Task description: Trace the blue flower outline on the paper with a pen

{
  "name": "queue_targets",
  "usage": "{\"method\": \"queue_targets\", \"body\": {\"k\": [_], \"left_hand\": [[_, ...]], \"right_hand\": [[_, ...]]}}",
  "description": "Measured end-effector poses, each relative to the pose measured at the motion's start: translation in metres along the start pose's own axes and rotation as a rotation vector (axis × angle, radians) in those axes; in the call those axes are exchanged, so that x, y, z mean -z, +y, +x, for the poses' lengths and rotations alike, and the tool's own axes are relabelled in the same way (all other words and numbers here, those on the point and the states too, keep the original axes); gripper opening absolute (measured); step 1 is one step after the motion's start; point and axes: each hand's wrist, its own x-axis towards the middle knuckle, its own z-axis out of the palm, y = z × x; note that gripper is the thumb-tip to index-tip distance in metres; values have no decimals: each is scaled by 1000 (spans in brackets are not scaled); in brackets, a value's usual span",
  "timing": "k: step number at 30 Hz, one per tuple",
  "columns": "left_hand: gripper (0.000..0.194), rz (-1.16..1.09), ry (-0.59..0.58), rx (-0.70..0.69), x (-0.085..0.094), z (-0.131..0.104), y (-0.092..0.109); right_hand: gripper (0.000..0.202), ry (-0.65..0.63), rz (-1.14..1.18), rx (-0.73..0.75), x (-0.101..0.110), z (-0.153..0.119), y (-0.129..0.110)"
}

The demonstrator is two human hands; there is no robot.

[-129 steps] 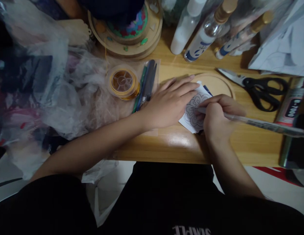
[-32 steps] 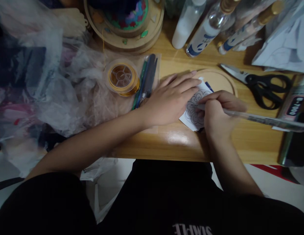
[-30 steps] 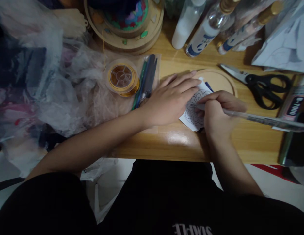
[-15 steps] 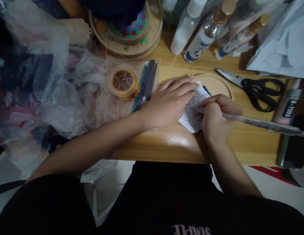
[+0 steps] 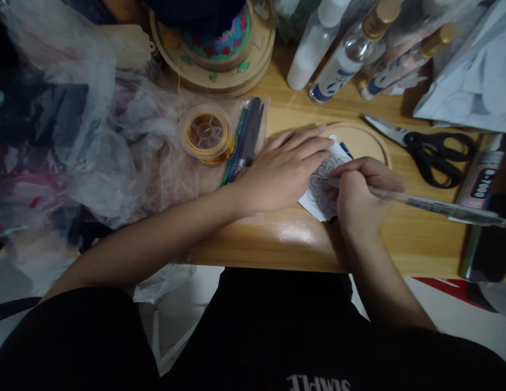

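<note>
A small white paper (image 5: 318,203) with a flower pattern in dark lines lies on the wooden table, with a dark blue piece showing from beneath it. My left hand (image 5: 283,171) rests flat with fingers stretched out, its fingertips on the paper's left and upper edge. Gripped in my right hand (image 5: 361,198) is a long clear pen (image 5: 432,205), its tip on the flower pattern and its back end pointing right. Behind both hands lies a round wooden disc or hoop (image 5: 362,138), partly covered by the paper.
Black-handled scissors (image 5: 434,149), a glue tube (image 5: 481,176) and a dark phone-like object (image 5: 487,244) lie at the right. Several bottles (image 5: 334,70) stand behind. Left are a gold thread spool (image 5: 207,133), pens (image 5: 248,133), a round wooden stand (image 5: 236,84) and crumpled plastic bags (image 5: 98,174).
The view has shifted very slightly, so the objects at the back appear a little to the right. Both hands and the pen look almost unmoved on the paper.
</note>
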Motion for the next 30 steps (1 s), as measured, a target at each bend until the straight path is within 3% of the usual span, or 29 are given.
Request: {"method": "queue_targets", "body": {"k": [30], "left_hand": [[44,25,-7,-2,-1,-1,0]], "right_hand": [[19,1,11,-23,-1,1,-2]]}}
